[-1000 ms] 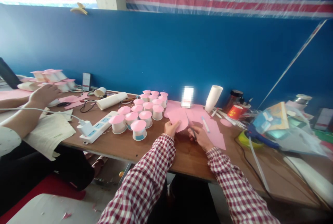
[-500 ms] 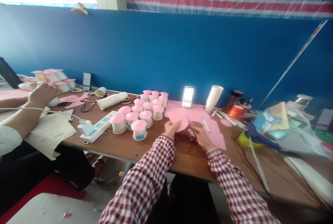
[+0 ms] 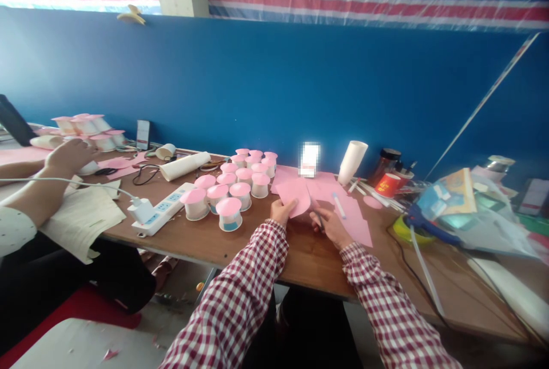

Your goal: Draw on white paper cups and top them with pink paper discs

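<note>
My left hand [image 3: 282, 211] pinches the lower left edge of a pink paper sheet [image 3: 294, 196], which has a curved cut edge on its right side. Just to the right, my right hand [image 3: 330, 225] is closed around a pair of dark-handled scissors [image 3: 319, 222]. The scissors' blades point up at the paper's cut edge and are mostly hidden. More pink paper [image 3: 354, 214] lies flat behind and right of my hands, with a white and blue stick-like item [image 3: 339, 206] on it. Several paper cups with pink disc tops [image 3: 229, 207] stand to the left.
A white power strip [image 3: 165, 209] lies left of the cups. Stacked white cups [image 3: 353, 163], a red cup [image 3: 387, 185] and a yellow-green bowl [image 3: 412, 230] are at the right. A co-worker's hand [image 3: 72, 157] works at far left. A blue partition [image 3: 274, 83] stands behind.
Almost nothing differs. My right hand and the scissors have shifted very slightly at the paper's edge; my left hand stays in place on the sheet.
</note>
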`<state>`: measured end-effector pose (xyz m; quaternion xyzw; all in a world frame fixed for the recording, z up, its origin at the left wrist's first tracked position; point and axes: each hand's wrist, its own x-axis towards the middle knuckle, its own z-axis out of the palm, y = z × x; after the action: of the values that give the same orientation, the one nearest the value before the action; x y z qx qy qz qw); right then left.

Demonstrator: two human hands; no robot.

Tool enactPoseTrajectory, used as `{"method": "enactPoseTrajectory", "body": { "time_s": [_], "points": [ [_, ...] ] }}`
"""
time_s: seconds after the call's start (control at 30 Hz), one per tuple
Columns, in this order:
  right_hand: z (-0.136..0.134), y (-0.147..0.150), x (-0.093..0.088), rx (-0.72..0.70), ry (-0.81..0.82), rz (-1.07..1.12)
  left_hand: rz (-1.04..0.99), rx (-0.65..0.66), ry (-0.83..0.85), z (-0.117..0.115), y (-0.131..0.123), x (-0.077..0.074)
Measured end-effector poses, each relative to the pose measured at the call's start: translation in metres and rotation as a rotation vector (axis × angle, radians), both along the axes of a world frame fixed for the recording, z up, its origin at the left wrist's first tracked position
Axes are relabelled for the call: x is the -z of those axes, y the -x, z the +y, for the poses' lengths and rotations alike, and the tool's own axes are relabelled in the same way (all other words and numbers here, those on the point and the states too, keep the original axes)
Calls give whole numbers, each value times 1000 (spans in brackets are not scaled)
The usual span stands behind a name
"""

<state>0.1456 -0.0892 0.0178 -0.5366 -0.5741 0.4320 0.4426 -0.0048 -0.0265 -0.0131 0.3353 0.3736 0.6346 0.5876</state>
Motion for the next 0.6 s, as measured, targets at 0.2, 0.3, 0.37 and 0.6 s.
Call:
{"method": "enactPoseTrajectory", "body": {
  "time_s": [0.2,0.3,0.37,0.6],
  "points": [
    [-1,0,-2,1,11,-12,14,-1,1,-2,1,-2],
    [-2,0,-3,1,9,-19,22,0,7,-2,1,-2],
    [-2,0,-3,2,6,-22,26,4,6,-3,1,-2],
    [-1,0,-2,7,-1,-20,22,13,4,-3,1,-3]
  ]
}}
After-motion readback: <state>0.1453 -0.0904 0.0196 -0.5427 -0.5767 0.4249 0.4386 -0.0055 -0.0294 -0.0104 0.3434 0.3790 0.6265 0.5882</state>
